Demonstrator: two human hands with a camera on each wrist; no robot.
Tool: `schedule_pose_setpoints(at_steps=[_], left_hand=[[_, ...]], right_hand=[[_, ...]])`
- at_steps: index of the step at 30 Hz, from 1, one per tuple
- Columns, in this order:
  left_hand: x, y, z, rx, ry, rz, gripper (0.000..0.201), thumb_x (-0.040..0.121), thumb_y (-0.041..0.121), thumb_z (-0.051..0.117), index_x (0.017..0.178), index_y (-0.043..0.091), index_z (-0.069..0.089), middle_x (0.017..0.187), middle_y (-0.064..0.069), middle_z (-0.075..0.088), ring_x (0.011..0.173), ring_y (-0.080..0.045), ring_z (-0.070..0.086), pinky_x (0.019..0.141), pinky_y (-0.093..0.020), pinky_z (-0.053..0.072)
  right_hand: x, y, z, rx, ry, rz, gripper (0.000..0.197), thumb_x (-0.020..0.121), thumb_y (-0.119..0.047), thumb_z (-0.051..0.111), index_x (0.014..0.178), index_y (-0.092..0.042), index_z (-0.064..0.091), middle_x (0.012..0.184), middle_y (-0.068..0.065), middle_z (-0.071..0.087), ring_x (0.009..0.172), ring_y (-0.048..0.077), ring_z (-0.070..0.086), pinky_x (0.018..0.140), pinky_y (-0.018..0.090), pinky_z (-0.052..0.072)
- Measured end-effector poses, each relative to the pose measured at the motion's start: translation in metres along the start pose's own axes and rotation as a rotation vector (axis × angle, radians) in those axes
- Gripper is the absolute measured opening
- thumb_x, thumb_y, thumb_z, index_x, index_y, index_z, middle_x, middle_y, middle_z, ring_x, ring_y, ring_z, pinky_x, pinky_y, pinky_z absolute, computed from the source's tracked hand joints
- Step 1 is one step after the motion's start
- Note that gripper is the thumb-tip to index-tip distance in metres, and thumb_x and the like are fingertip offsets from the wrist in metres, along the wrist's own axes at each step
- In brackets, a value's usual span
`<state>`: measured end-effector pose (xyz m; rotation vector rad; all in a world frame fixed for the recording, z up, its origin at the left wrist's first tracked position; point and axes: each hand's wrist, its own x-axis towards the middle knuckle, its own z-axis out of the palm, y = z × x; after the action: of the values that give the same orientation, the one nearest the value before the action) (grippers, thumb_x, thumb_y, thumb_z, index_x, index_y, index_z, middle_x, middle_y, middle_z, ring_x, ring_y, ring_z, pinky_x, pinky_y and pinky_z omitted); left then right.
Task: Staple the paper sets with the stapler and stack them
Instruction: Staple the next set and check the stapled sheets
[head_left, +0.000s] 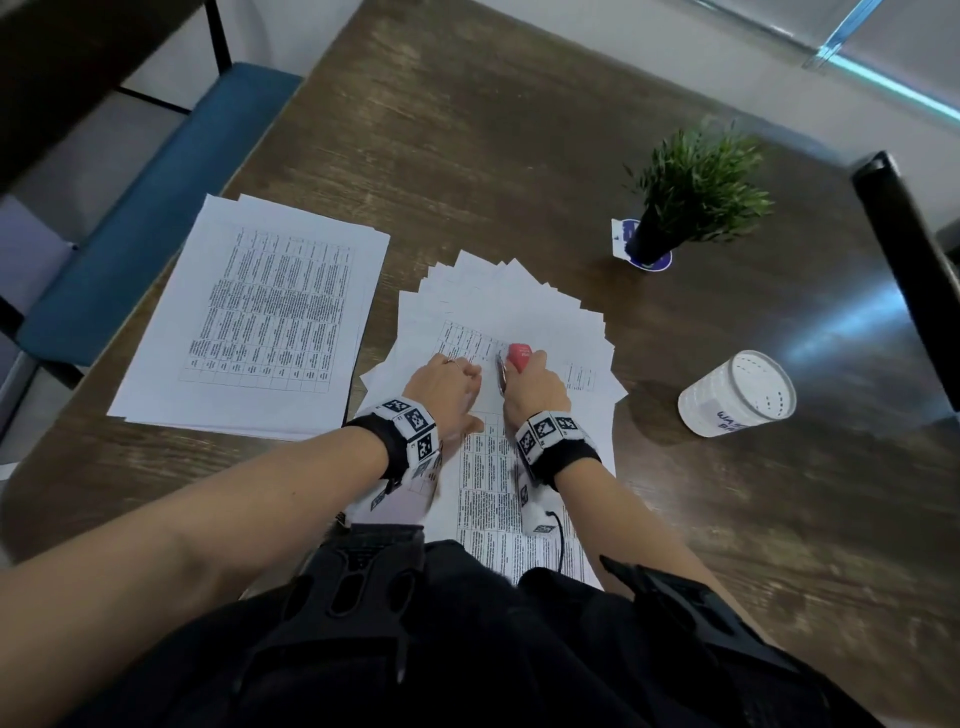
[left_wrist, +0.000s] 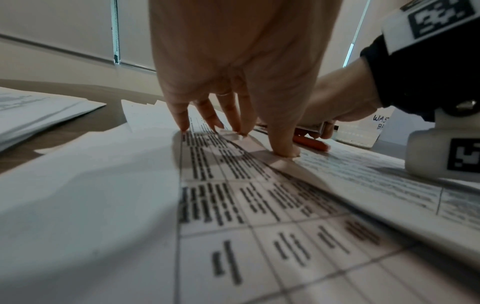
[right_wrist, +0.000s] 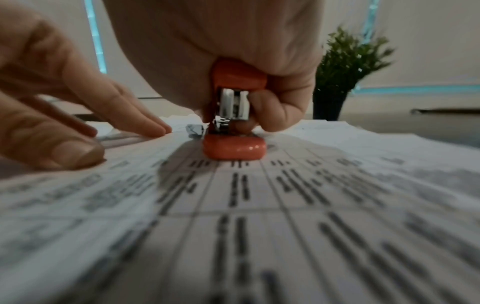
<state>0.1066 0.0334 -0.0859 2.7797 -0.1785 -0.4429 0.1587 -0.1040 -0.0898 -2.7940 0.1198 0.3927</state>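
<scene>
Fingers (right_wrist: 270, 111) of the right hand (head_left: 535, 387) are curled round the red stapler (head_left: 518, 356), whose rounded red base sits on the printed sheet with the metal magazine raised above it. Just left of the stapler, the left hand (head_left: 441, 382) lies with its fingers (left_wrist: 182, 115) straight and spread, tips pressing the paper flat; a ring shows on one of them. Under both hands lies the fanned paper pile (head_left: 519, 301), white sheets printed with ruled tables of dark text, their corners splayed out beyond the stapler. Well left of the stapler a squarer paper stack (head_left: 270, 312) rests face up, showing the same table print. All of it sits on a dark, worn wooden bench (head_left: 467, 130). Beyond the stapler and to its right stands a small green potted plant (head_left: 691, 192); nearer, to the right, a white cup (head_left: 737, 395) lies tipped on its side. Far left of the stapler, past the bench edge, is a blue seat (head_left: 145, 208).
</scene>
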Motion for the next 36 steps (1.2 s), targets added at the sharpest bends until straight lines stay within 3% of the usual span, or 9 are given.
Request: schedule_pose_setpoints(at_steps=[3,8,12,15,22,25,30,36], left_hand=[[-0.001,-0.002,0.000,-0.051,0.019,-0.040,0.072,0.079,0.056,0.070,0.132,0.011,0.052,0.151,-0.006,0.031,0.131,-0.030,0.034,0.106,-0.038,0.034],[-0.002,-0.004,0.003,-0.032,0.029,-0.071,0.079,0.077,0.062,0.068,0.135,0.012,0.050,0.151,-0.005,0.028,0.129,-0.030,0.035,0.104,-0.038,0.036],[-0.001,0.001,0.005,0.098,0.051,-0.084,0.080,0.078,0.068,0.060,0.137,0.015,0.048,0.145,-0.004,0.038,0.125,-0.028,0.038,0.101,-0.039,0.039],[-0.001,0.002,0.004,0.213,0.083,-0.090,0.078,0.078,0.073,0.054,0.132,0.017,0.050,0.139,-0.002,0.044,0.124,-0.026,0.040,0.103,-0.043,0.033],[0.005,0.005,0.002,0.302,0.068,-0.089,0.078,0.075,0.076,0.052,0.128,0.019,0.055,0.135,-0.001,0.048,0.125,-0.027,0.040,0.109,-0.050,0.024],[0.005,0.004,0.003,0.292,0.063,-0.104,0.079,0.075,0.076,0.054,0.130,0.019,0.053,0.135,-0.001,0.048,0.126,-0.027,0.039,0.110,-0.051,0.023],[0.008,0.004,0.001,0.283,0.055,-0.113,0.077,0.073,0.077,0.056,0.125,0.020,0.057,0.132,0.001,0.049,0.124,-0.026,0.041,0.110,-0.050,0.023],[0.008,0.006,0.005,0.291,0.066,-0.129,0.075,0.076,0.075,0.054,0.126,0.020,0.055,0.133,0.000,0.048,0.124,-0.026,0.041,0.111,-0.052,0.020]], right_hand=[[-0.004,0.010,-0.001,0.077,-0.026,0.039,0.042,0.101,-0.047,0.037,0.117,-0.008,0.041,0.111,0.020,0.063,0.100,0.039,0.060,0.074,0.039,0.041],[-0.018,0.010,0.003,-0.151,-0.027,-0.108,0.043,0.101,-0.047,0.036,0.124,-0.011,0.041,0.107,0.017,0.065,0.097,0.037,0.062,0.071,0.037,0.040],[-0.021,0.004,0.005,-0.252,-0.006,-0.119,0.044,0.101,-0.047,0.034,0.126,-0.011,0.039,0.106,0.015,0.066,0.095,0.035,0.064,0.067,0.035,0.039],[-0.020,0.000,0.005,-0.285,-0.008,-0.113,0.047,0.101,-0.049,0.034,0.127,-0.011,0.038,0.106,0.014,0.066,0.096,0.034,0.064,0.067,0.034,0.038],[-0.017,-0.019,0.007,-0.108,-0.027,0.031,0.040,0.100,-0.043,0.042,0.119,-0.007,0.043,0.110,0.014,0.066,0.102,0.033,0.063,0.078,0.037,0.046],[-0.011,-0.015,0.007,-0.235,-0.019,-0.065,0.031,0.102,-0.035,0.041,0.118,-0.009,0.042,0.108,0.013,0.067,0.099,0.033,0.064,0.071,0.035,0.040],[0.001,-0.004,0.003,-0.353,0.021,-0.234,0.039,0.101,-0.047,0.034,0.116,-0.011,0.041,0.105,0.010,0.066,0.093,0.033,0.065,0.066,0.035,0.038],[0.007,-0.020,0.007,-0.240,0.007,-0.141,0.037,0.102,-0.041,0.037,0.117,-0.008,0.041,0.108,0.014,0.066,0.098,0.034,0.063,0.068,0.036,0.038]])
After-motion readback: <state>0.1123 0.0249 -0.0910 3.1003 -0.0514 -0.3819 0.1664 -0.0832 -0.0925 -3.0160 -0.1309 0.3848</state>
